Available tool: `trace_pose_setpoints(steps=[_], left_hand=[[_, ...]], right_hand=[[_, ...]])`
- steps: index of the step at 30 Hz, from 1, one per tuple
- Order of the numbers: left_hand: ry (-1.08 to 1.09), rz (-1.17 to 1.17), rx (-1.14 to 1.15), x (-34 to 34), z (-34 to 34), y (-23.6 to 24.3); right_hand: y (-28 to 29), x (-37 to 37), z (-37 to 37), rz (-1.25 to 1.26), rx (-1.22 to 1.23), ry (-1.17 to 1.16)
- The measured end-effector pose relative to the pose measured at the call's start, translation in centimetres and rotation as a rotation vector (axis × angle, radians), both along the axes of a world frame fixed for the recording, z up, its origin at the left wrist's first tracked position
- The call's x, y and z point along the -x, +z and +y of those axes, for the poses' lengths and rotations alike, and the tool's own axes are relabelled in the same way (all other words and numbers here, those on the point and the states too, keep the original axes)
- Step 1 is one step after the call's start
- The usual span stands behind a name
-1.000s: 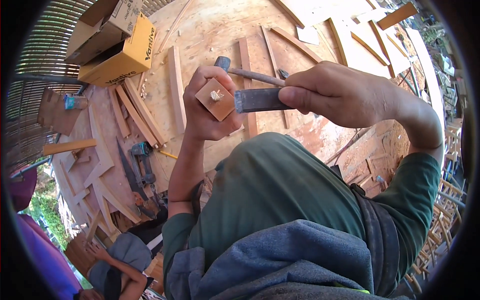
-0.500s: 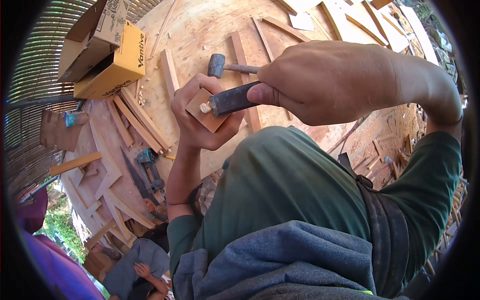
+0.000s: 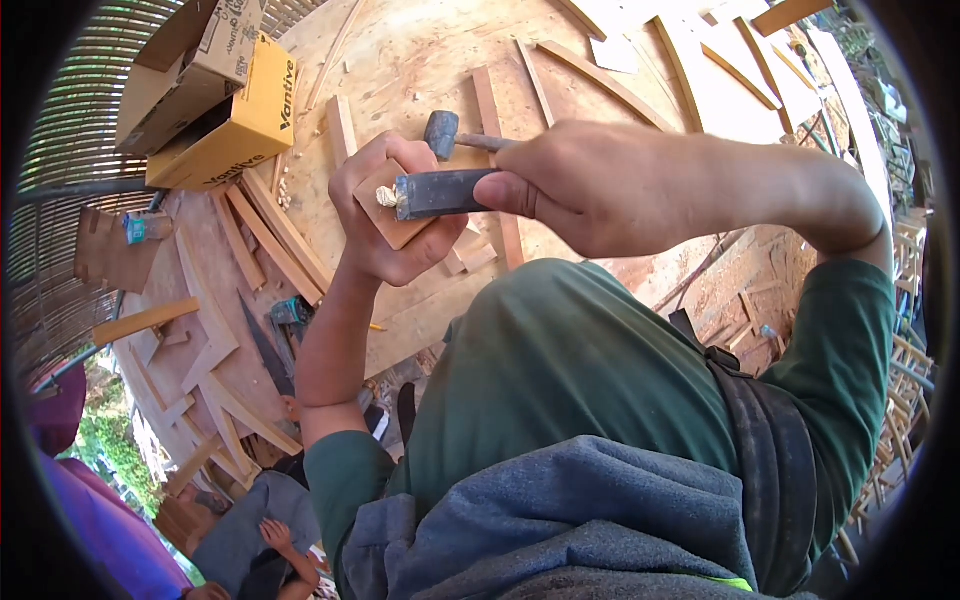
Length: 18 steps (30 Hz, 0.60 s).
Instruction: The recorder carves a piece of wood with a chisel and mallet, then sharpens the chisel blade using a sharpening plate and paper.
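My left hand [image 3: 348, 190] wraps round a squared wooden block [image 3: 405, 234], its end face turned up toward me. In my right fist [image 3: 590, 185] is a chisel with a broad dark blade [image 3: 445, 194]; the fist hides its handle. The blade's edge rests on the block's end, and a pale curled shaving [image 3: 386, 197] stands at the edge. Behind the hands a dark-headed mallet [image 3: 440, 134] lies on the work surface, its handle partly covered by my right hand.
Wood strips [image 3: 498, 150] lie across the plywood surface [image 3: 400, 75]. A yellow cardboard box [image 3: 225, 140] stands at the far left. Left of my arm are a handsaw [image 3: 262, 345] and a green power tool [image 3: 291, 312]. Another person's hand [image 3: 275, 534] shows at lower left.
Both hands have shifted left with the block and chisel. The blade now lies more level across the block's end. More of another wood piece shows beside my left hand.
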State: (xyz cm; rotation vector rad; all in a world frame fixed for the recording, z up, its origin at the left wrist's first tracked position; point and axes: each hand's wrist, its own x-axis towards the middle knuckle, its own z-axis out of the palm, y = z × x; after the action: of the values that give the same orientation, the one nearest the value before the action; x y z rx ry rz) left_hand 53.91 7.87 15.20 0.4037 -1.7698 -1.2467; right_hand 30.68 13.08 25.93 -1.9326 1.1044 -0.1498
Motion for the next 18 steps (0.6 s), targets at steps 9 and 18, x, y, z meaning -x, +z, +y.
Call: trace_pose_setpoints(steps=[9, 18], left_hand=[[0.018, -0.086, 0.090, 0.6, -0.1, 0.5], [-0.039, -0.093, 0.169, 0.3, 0.4, 0.6]], right_hand=[[1.7, 0.2, 0.3, 0.146, -0.048, 0.028], [0.6, 0.8, 0.4, -0.061, -0.134, -0.022]])
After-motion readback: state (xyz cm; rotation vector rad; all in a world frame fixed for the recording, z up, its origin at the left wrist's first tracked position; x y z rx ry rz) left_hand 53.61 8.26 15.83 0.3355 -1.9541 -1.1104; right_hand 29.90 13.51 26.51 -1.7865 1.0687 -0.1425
